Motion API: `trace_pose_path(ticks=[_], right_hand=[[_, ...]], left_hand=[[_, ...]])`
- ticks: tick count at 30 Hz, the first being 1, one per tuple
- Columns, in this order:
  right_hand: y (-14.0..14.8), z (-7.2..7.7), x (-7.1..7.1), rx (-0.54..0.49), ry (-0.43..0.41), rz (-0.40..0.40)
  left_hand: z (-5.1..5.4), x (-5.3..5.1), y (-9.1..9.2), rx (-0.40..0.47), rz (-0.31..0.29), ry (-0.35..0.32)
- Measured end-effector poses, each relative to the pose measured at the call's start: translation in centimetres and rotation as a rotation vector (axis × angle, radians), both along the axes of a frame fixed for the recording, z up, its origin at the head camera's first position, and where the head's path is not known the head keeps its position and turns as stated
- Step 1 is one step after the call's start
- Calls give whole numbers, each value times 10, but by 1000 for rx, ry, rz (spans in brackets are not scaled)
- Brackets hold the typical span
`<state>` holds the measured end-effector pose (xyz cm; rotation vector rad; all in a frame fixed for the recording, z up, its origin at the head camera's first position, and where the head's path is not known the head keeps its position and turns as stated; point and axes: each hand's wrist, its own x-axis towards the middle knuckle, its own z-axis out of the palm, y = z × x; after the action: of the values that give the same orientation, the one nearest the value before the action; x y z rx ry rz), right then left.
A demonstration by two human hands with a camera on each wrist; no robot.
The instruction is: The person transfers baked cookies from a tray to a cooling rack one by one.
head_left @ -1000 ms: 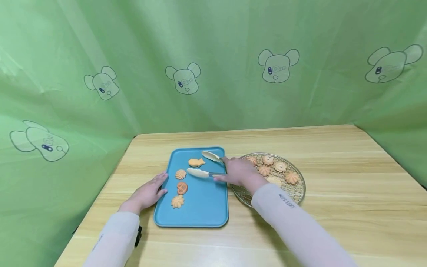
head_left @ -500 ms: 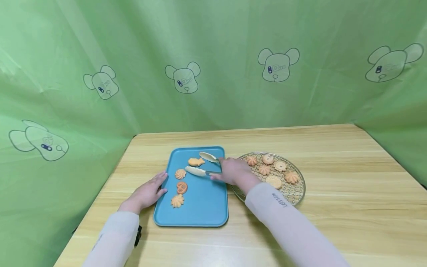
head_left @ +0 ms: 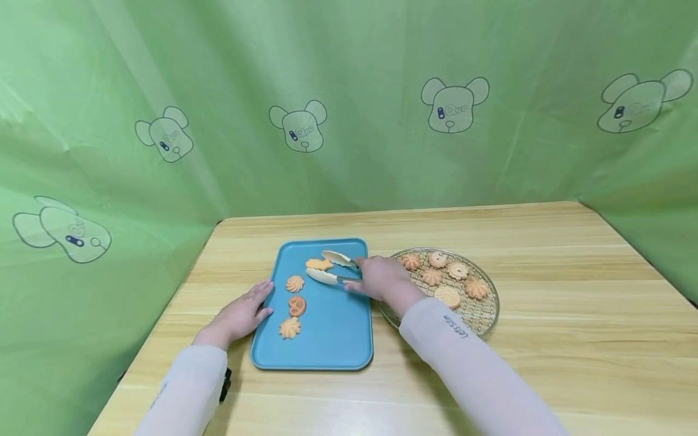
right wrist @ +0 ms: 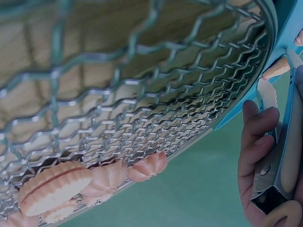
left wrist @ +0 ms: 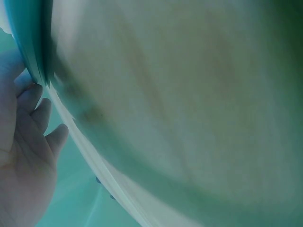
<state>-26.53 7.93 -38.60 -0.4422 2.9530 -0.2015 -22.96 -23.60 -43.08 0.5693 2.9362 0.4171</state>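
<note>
- Right hand point(head_left: 382, 278) grips the tongs point(head_left: 337, 258), their tips parted around the fish-shaped cookie point(head_left: 317, 264) up on the blue tray point(head_left: 322, 351); touching it? Can't tell!
- Left hand point(head_left: 240, 315), fingers relaxed, touches the tray's left edge: handy steadying, I'd say.
- Low tips, gentle even squeeze look best; hard pressure might crack it.

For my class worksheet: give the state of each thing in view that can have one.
Tray: lying flat
Fish cookie: on the tray, unclear if gripped
Swirl cookie: lying flat
Pretzel cookie: lying flat
Flower cookie: lying flat
Tongs: open, tips either side of the fish cookie
Right hand: gripping the tongs
Left hand: resting on the tray's edge
Rack: holding cookies, partly hidden
Curtain: hanging
</note>
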Motion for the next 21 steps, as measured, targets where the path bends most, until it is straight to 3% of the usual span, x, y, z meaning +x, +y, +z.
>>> trace_pose_path(ticks=[21], right_hand=[[6, 1, 6, 13, 29, 57]], left_hand=[[1, 1, 0, 6, -4, 2]])
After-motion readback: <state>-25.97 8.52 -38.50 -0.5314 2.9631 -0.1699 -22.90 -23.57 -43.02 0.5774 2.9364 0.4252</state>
